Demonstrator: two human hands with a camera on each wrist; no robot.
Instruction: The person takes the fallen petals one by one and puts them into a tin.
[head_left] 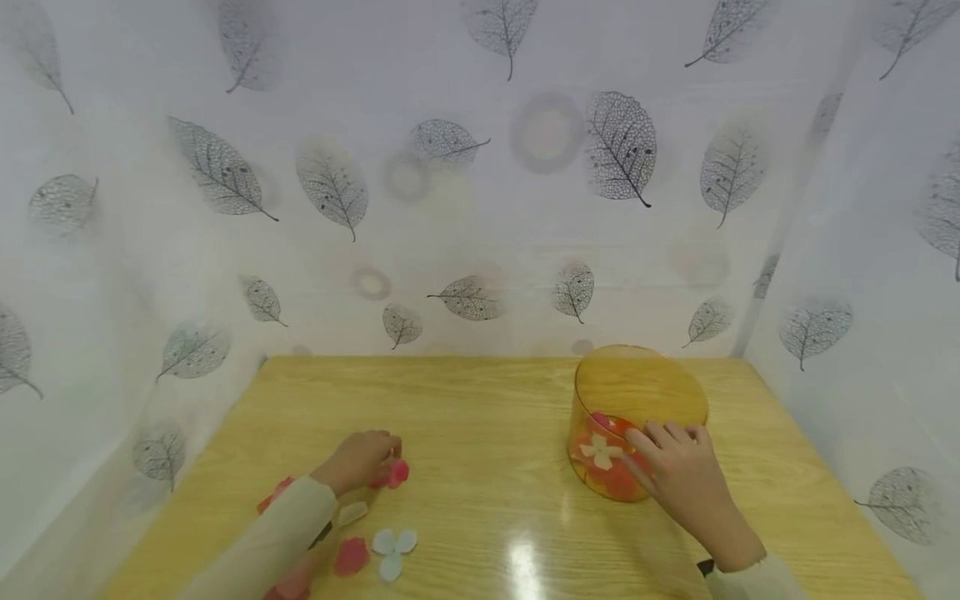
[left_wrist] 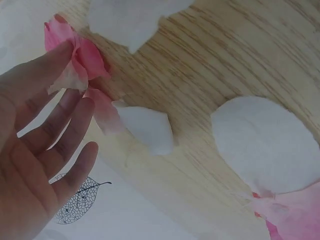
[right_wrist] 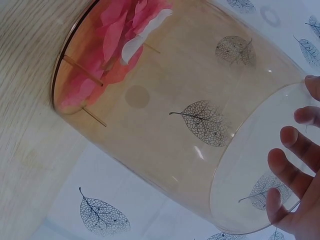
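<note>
- Biggest of all, the white leaf-print backdrop [head_left: 465, 237], rising behind the tabletop and along both its sides!
- Next comes the tabletop [head_left: 480, 425], pale wood grain with a bright glare spot near its front edge.
- Over on the right, the amber see-through container [head_left: 641, 387], upright on the wood, its wide mouth facing up.
- Two cream sleeves now: the left one [head_left: 262, 537] stretches across the near left, the right one [head_left: 757, 581] peeks in at the bottom.
- Here's the right hand [head_left: 686, 483], up at the container's near rim; its grip is apart, fingers spread and loosely bent, and whether they touch the rim I cannot tell.
- And the left hand [head_left: 358, 461], low over the left of the tabletop, its grip together at the fingertips, pinching a flower!
- Inside the container, at the bottom, a cluster of pink and red petals [head_left: 622, 482], with a white flower [head_left: 600, 451] showing through the wall.
- Near the front edge, a loose white blossom [head_left: 392, 546], and just beside it a dark pink petal [head_left: 351, 557].
- There's the pinched one, the pink flower [left_wrist: 90, 57], right at the left fingertips.
- Smallest, thin brown sticks [right_wrist: 82, 70] among the container's petals.
</note>
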